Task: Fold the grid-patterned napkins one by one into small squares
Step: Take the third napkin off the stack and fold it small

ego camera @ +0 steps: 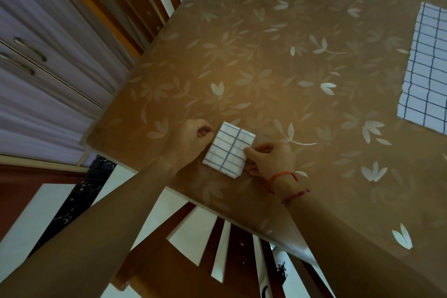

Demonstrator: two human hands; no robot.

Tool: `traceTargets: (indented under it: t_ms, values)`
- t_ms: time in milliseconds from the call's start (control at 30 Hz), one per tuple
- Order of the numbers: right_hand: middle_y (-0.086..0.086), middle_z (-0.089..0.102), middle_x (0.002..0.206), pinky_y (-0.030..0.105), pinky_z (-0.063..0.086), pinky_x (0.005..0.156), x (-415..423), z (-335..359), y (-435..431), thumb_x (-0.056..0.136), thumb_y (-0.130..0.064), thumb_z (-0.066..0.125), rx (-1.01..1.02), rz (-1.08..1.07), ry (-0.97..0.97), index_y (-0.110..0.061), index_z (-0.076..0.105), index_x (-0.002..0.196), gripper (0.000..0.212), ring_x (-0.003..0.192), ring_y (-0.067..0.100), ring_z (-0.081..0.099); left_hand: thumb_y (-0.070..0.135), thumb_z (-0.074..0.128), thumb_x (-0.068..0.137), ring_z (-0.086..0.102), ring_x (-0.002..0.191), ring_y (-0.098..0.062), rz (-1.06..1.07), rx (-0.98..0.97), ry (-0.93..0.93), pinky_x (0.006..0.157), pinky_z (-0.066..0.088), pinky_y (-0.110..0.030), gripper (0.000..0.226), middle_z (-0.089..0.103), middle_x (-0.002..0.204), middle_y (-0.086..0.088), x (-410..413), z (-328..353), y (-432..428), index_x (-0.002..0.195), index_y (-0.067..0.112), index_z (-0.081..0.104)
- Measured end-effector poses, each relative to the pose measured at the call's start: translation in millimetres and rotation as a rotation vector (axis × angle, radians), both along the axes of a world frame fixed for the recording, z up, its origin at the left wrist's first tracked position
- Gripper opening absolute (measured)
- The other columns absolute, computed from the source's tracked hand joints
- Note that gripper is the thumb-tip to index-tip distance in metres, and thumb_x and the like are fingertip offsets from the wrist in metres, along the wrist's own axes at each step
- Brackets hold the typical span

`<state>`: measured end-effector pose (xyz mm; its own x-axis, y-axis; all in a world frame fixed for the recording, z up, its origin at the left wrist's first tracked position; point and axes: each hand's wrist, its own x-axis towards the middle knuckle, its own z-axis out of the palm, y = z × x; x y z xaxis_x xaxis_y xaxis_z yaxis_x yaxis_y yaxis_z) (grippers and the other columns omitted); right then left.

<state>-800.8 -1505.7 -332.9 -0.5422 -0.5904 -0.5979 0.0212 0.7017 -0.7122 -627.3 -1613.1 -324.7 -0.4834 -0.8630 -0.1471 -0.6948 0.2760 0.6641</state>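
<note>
Your right hand point(271, 157) pinches the folded napkin point(228, 150) at its right edge and covers that edge. The fingers tucked beneath it are out of sight. Your left hand point(191, 139) is curled at the napkin's left corner, and it is unclear whether its fingertips grip the cloth or only touch it. The unfolded napkin point(425, 68) runs out of view on the right, so its far side is hidden. The tabletop point(278, 60) is cut off at top and right. The cabinet point(36, 55) on the left is blurred.
</note>
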Motion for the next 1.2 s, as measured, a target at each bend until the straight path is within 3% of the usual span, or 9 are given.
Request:
traceTargets:
  t_ms: [67, 167, 267, 333, 433, 567, 767, 1067, 1200]
  values:
    - [-0.003, 0.069, 0.067, 0.028, 0.057, 0.053, -1, 4, 5, 0.078, -0.039, 0.073, -0.001, 0.083, 0.198, -0.019, 0.069, 0.076, 0.021, 0.058, 0.013, 0.068, 0.013, 0.06, 0.091, 0.061, 0.085, -0.009, -0.086, -0.187, 0.018, 0.077, 0.054, -0.028, 0.018, 0.068, 0.096, 0.003, 6, -3, 2, 0.106, 0.014, 0.069]
    - [-0.012, 0.061, 0.072, 0.019, 0.042, 0.059, 10, 14, 12, 0.09, -0.039, 0.058, -0.107, 0.246, 0.454, -0.023, 0.066, 0.081, 0.02, 0.066, 0.003, 0.057, 0.006, 0.053, 0.095, 0.055, 0.115, -0.015, -0.251, -0.334, 0.022, 0.102, 0.039, -0.021, 0.03, 0.063, 0.123, -0.005, 9, -10, 8, 0.123, 0.007, 0.062]
    - [0.001, 0.06, 0.101, 0.024, 0.044, 0.079, 29, 14, 9, 0.093, -0.026, 0.057, -0.387, 0.402, 0.74, -0.014, 0.067, 0.103, 0.018, 0.092, 0.015, 0.054, 0.015, 0.039, 0.1, 0.036, 0.138, -0.018, -0.383, -0.351, -0.057, 0.114, 0.027, -0.033, 0.042, 0.043, 0.148, -0.006, 9, -23, 10, 0.142, 0.008, 0.044]
    - [0.013, 0.057, 0.123, 0.034, 0.042, 0.098, 40, 5, 2, 0.092, -0.018, 0.056, -0.455, 0.552, 0.872, -0.006, 0.061, 0.122, 0.033, 0.114, 0.025, 0.052, 0.02, 0.028, 0.102, 0.024, 0.144, -0.015, -0.465, -0.343, -0.115, 0.117, 0.022, -0.036, 0.047, 0.029, 0.155, -0.001, 9, -35, 9, 0.148, 0.011, 0.031]
    - [0.019, 0.034, 0.151, 0.038, 0.019, 0.12, 51, -8, -7, 0.096, -0.021, 0.042, -0.34, 0.761, 0.928, 0.002, 0.037, 0.144, 0.053, 0.143, 0.031, 0.027, 0.024, 0.029, 0.102, 0.016, 0.146, -0.013, -0.523, -0.322, -0.122, 0.117, 0.021, -0.04, 0.05, 0.02, 0.157, 0.001, 9, -47, 12, 0.15, 0.01, 0.024]
    - [0.017, 0.013, 0.159, 0.035, -0.004, 0.118, 50, -25, -9, 0.097, -0.036, 0.015, -0.2, 0.896, 0.943, 0.0, 0.016, 0.151, 0.065, 0.149, 0.026, 0.004, 0.026, 0.031, 0.1, 0.017, 0.146, -0.018, -0.573, -0.394, -0.21, 0.116, 0.022, -0.044, 0.053, 0.021, 0.156, -0.004, 13, -56, 12, 0.149, 0.008, 0.022]
    - [0.013, 0.004, 0.161, 0.04, 0.001, 0.121, 36, -34, -1, 0.1, -0.045, 0.016, -0.126, 0.961, 0.975, -0.003, 0.008, 0.153, 0.068, 0.149, 0.024, -0.001, 0.03, 0.02, 0.101, 0.015, 0.147, -0.019, -0.613, -0.448, -0.324, 0.117, 0.016, -0.04, 0.055, 0.021, 0.158, -0.008, 13, -51, 9, 0.15, 0.007, 0.024]
    - [0.017, 0.013, 0.159, 0.05, 0.014, 0.119, 19, -34, 22, 0.097, -0.051, 0.022, -0.042, 0.978, 0.999, 0.0, 0.019, 0.151, 0.074, 0.149, 0.029, 0.007, 0.024, 0.024, 0.098, 0.009, 0.148, -0.022, -0.678, -0.421, -0.356, 0.118, 0.013, -0.039, 0.058, 0.015, 0.159, -0.012, 23, -40, 11, 0.151, 0.004, 0.017]
    - [0.018, 0.011, 0.16, 0.05, 0.013, 0.119, 18, -34, 22, 0.097, -0.05, 0.025, -0.019, 0.992, 0.996, 0.001, 0.016, 0.151, 0.075, 0.149, 0.029, 0.005, 0.036, 0.023, 0.102, 0.015, 0.147, -0.026, -0.746, -0.442, -0.379, 0.117, 0.015, -0.041, 0.059, 0.02, 0.157, -0.014, 61, -38, 32, 0.15, 0.003, 0.022]
